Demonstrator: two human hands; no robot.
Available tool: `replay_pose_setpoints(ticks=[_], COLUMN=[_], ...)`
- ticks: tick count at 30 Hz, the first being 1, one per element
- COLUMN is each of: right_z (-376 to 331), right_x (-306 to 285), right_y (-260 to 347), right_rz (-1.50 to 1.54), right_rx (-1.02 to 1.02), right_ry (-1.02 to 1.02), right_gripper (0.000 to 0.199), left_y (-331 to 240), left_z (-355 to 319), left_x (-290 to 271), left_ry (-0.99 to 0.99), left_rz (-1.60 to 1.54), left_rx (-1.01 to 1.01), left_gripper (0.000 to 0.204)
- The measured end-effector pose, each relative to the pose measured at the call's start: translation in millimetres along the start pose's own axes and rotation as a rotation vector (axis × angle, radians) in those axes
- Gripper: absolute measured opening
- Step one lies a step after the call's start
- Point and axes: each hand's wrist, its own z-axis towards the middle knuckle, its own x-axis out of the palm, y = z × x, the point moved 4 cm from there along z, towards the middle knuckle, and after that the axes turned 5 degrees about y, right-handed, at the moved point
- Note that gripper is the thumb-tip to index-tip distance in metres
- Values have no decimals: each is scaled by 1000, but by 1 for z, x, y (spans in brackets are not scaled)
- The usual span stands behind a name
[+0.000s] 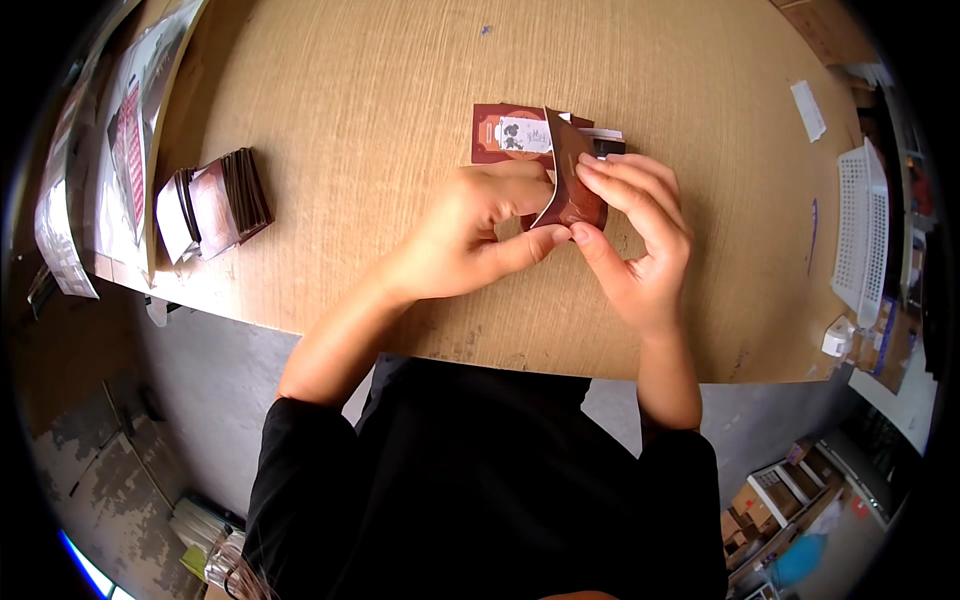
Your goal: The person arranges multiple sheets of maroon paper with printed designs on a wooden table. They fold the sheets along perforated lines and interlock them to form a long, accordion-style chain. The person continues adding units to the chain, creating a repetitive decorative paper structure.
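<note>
Both hands are on a folded reddish-brown card (570, 175), which stands tilted above the table with its fold opened a little. My left hand (465, 230) is closed on its near left edge, the thumb at the bottom corner and the other fingers curled, partly hidden behind the card. My right hand (645, 235) pinches the right side, fingertips on the outer face and thumb at the lower edge. Just beyond lies a dark red card (484, 140) with a white printed slip (524, 134) on it. Small white and black pieces stick out behind the folded card.
A stack of dark brown folded cards (235, 195) lies at the table's left. Beyond it, clear plastic sheets (125, 130) lean along the left edge. On the right are a white strip (808, 110), a white perforated basket (858, 235) and a small white device (838, 337).
</note>
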Motion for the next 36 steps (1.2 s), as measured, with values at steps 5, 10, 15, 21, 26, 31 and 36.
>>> replay_pose_setpoints(ticks=[5,10,15,21,26,31,36], right_z=[1,-2,-3,-14,-16,-14,-12], right_x=[0,2,-3,-5,-7,-4,6], right_y=[0,2,7,-19,-28,-31,-30], right_rz=[86,-28,-182,499,658,626,428], right_rx=[26,-43,-85,336,453,474,422], right_ry=[5,-50,-219,-280,-287,-190,-6], right_gripper=[27,16,7,15,15,16,11], left_y=[-2,-11,-3,5,14,13,27], left_z=[1,1,4,-1,-6,-8,-18], left_x=[0,1,1,-4,-8,-19,-46], left_ry=[18,-95,-101,-156,-205,-210,-334], left_rz=[39,167,40,-45,-222,-548,-520], left_rx=[34,179,10,-21,-61,-224,-366], left_gripper=[8,6,6,6,5,5,4])
